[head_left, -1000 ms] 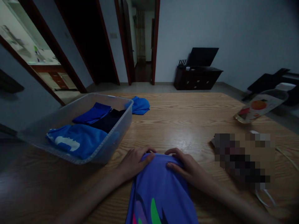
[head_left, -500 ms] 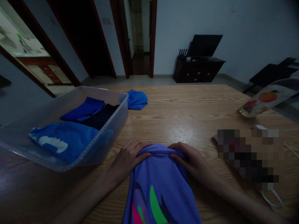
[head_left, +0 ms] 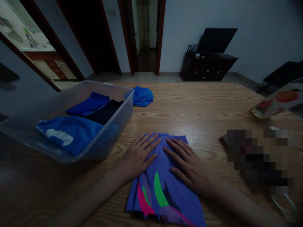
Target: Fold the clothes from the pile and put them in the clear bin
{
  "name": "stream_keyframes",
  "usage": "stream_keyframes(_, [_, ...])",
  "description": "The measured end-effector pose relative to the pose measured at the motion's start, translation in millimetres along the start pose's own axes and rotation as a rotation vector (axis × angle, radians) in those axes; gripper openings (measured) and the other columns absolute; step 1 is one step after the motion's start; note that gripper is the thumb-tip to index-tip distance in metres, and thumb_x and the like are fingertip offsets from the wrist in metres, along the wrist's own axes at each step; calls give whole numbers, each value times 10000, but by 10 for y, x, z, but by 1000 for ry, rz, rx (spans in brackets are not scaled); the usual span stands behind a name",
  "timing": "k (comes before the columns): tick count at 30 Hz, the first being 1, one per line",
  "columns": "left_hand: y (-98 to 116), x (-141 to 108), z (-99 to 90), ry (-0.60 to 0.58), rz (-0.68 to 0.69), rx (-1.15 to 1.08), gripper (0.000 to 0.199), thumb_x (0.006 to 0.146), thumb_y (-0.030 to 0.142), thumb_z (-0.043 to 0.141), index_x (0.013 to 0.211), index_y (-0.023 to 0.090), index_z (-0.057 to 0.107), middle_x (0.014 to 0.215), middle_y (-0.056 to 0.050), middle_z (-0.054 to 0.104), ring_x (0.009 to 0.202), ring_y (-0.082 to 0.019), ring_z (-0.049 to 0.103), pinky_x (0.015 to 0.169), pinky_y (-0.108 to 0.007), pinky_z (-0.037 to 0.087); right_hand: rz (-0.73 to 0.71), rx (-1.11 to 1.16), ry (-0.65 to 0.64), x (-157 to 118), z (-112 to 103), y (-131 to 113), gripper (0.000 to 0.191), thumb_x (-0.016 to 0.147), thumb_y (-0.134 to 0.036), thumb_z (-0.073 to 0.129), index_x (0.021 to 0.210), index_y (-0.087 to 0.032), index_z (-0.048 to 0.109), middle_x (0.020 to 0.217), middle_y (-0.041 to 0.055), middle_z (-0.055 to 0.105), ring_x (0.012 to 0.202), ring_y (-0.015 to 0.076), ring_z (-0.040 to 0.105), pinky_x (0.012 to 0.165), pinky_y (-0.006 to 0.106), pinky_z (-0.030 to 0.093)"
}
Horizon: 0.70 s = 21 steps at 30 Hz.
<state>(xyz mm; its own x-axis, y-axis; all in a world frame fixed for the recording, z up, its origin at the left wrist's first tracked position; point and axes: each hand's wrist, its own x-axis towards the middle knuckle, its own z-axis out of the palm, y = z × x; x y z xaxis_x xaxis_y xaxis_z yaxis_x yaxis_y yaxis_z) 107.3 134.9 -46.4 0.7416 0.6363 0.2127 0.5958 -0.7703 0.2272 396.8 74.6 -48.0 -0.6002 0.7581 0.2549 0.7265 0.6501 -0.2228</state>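
Observation:
A folded purple garment (head_left: 153, 170) with green, pink and dark printed shapes lies on the wooden table in front of me. My left hand (head_left: 139, 154) rests flat on its upper left part, fingers stretched out. On the upper right part lies my right hand (head_left: 189, 164), its fingers spread over the cloth. Left of the garment stands a clear plastic bin (head_left: 129, 110). Inside it are a blue garment with a white print (head_left: 78, 130), a folded royal-blue cloth (head_left: 91, 104) and a black cloth (head_left: 105, 113).
Behind the bin's right corner a bright blue cloth (head_left: 143, 96) lies on the table (head_left: 189, 107). To the right are a bag with cord handles (head_left: 284, 201), partly pixelated, and a clear package with fruit pictures (head_left: 279, 99). A television (head_left: 217, 41) stands on a dark cabinet beyond.
Both hands have let go of the garment's gathered top edge and now lie flat on it. The garment now lies flatter on the table, its lower edge in view. The camera view has shifted slightly.

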Motion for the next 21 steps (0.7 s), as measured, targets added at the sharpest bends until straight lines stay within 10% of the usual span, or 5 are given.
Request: stream_keyframes(21, [-114,-29,113,-18,18,24,579,1183,437,401,1735,303,289,1793,-41,365,1651,-244,342,1353,-523,342,13,31,-85,1,-47,51,688,1129,-508,545,1743,-255,366,1820,170,279,1685,377,281,1329,677,333])
